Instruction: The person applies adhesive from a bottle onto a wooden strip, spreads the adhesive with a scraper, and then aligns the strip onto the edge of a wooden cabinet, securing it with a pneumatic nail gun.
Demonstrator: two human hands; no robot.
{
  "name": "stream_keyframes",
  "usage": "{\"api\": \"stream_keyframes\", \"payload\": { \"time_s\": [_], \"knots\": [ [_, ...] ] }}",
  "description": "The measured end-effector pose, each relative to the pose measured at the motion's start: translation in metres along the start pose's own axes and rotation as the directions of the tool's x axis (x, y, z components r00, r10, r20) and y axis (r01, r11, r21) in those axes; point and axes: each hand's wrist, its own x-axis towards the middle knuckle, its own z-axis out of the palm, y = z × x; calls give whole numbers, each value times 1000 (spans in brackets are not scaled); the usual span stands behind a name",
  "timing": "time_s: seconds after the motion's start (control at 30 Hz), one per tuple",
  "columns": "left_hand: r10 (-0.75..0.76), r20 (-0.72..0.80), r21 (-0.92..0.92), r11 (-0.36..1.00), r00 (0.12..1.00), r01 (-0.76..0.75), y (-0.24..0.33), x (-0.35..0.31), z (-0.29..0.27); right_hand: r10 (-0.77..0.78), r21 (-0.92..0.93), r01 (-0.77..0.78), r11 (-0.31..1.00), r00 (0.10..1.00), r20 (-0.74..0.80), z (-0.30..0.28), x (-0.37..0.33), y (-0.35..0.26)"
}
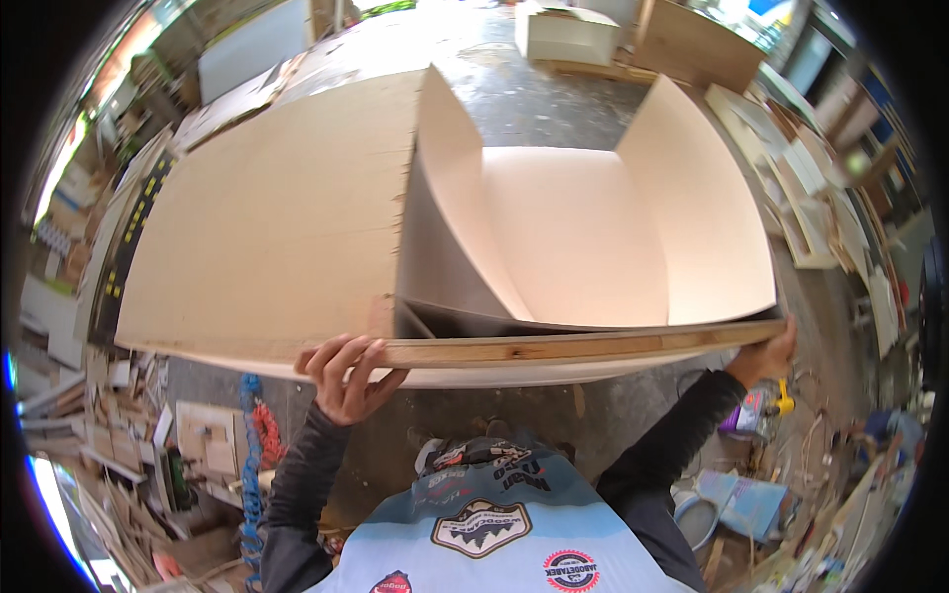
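Observation:
A large plywood cabinet frame (267, 217) spans the view in front of me, with a flat pale panel on its left. Its right half is an open compartment with cream inner panels (563, 227). Along the near edge runs a narrow wooden strip (593, 346) with a dark knot. My left hand (348, 376) curls its fingers over the strip's left end, beside the pale panel. At the far right end, my right hand (766, 356) grips the same strip by the cabinet's corner; its fingertips are partly hidden. Splintered veneer shows along the panel's right edge.
White and brown cabinet boxes (568, 35) stand at the back. Boards and offcuts (109, 425) pile up on the left, with a blue hose (252, 474) near them. To the right lie a yellow-handled tool (784, 397), a round tub (695, 519) and pale shelving (791, 188).

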Motion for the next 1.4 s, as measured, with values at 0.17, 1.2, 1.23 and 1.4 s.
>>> {"api": "stream_keyframes", "payload": {
  "time_s": [0.17,1.2,1.23,1.4],
  "knots": [
    [-2,-10,64,998,1000,2,-1,-8,-6,326,182,-319,930,945,-6,9,8,-32],
    [67,32,179,981,997,-72,-6,-10,-8,-239,-454,251,855,967,84,-9,0,-37],
    [73,25,187,979,997,-76,-6,-9,-6,-277,-411,280,868,959,69,-9,1,-35],
    [62,7,194,979,998,-62,-4,-9,3,-315,-373,317,872,947,69,-4,9,-20]
  ]
}}
